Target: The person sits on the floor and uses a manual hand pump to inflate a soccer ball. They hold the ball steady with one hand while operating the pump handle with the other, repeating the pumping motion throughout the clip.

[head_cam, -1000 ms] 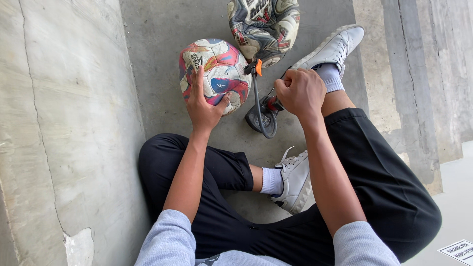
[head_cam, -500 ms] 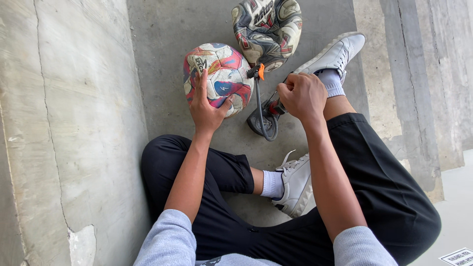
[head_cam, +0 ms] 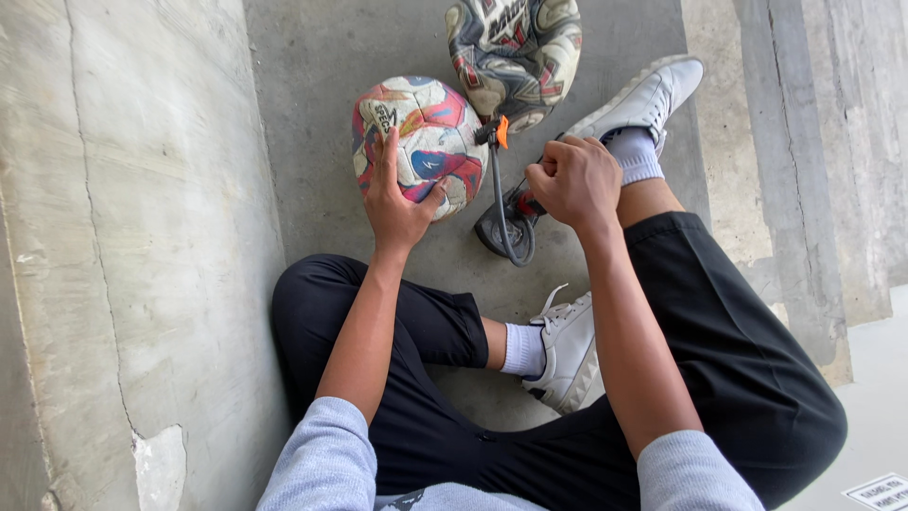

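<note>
I sit on a concrete floor with my legs folded. My left hand [head_cam: 395, 199] lies flat on a multicoloured ball [head_cam: 421, 142], steadying it. My right hand [head_cam: 572, 180] is closed in a fist around the handle of a hand pump [head_cam: 506, 222], whose black hose loops up to an orange tip [head_cam: 502, 131] by the ball. A second, greyer patterned ball [head_cam: 515, 52] rests just behind, touching the orange tip area. The pump's body is mostly hidden under my right hand.
A rough concrete wall [head_cam: 123, 237] rises along the left. My white sneakers [head_cam: 653, 95] [head_cam: 567, 355] and black trousers [head_cam: 738, 360] fill the lower right. A raised concrete step [head_cam: 804, 142] runs down the right side, with a white label [head_cam: 880, 492] at the corner.
My right hand has dropped slightly on the pump handle. The left hand stays on the ball. The view has shifted a little.
</note>
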